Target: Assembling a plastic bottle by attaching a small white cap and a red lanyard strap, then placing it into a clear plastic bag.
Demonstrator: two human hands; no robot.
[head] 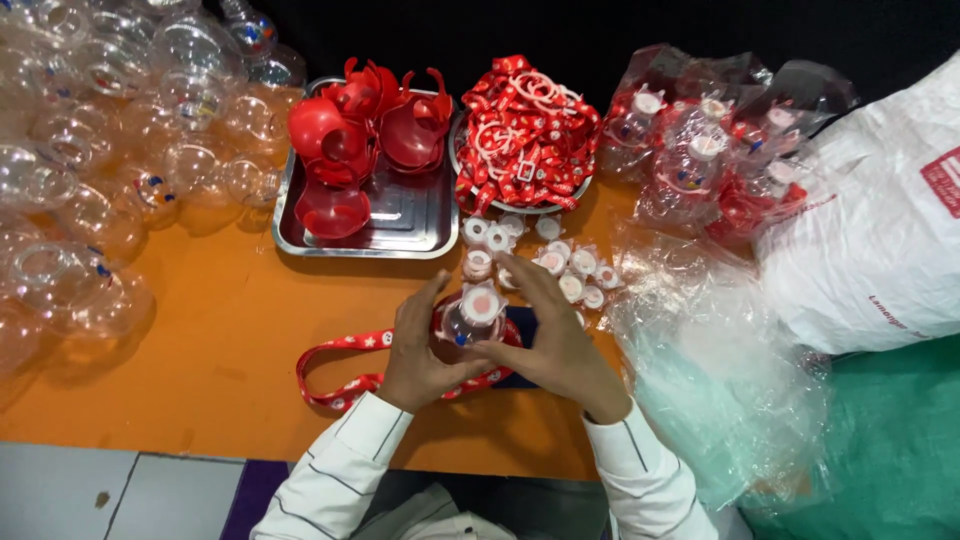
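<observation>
Centre of the frame, low over an orange tabletop [230, 330]: left hand [420, 352] and right hand [552, 340] both gripping one small clear plastic bottle [470, 322] with a white cap, fingers closed around it from either side, white striped sleeves [640, 480] reaching in from the bottom edge. Beneath the hands, a red patterned lanyard [340, 375] lying looped on the table, trailing towards lower left. Just above the hands, a loose cluster of white caps [560, 262] scattered on the tabletop. Upper centre, a steel tray [400, 215] holding red plastic handle pieces [370, 130]; right beside it, a round steel dish [470, 190] heaped with folded red lanyards [525, 130]. Upper left, a mass of clear plastic globes [110, 130] spilling across the table's left side. Upper right, clear bags of finished bottles [710, 150] with red straps, touching a large white sack [880, 230] at the right edge. Lower right, crumpled clear plastic sheeting [720, 380] over a green surface [890, 450]. Bottom left, a grey floor [120, 495] below the table edge.
</observation>
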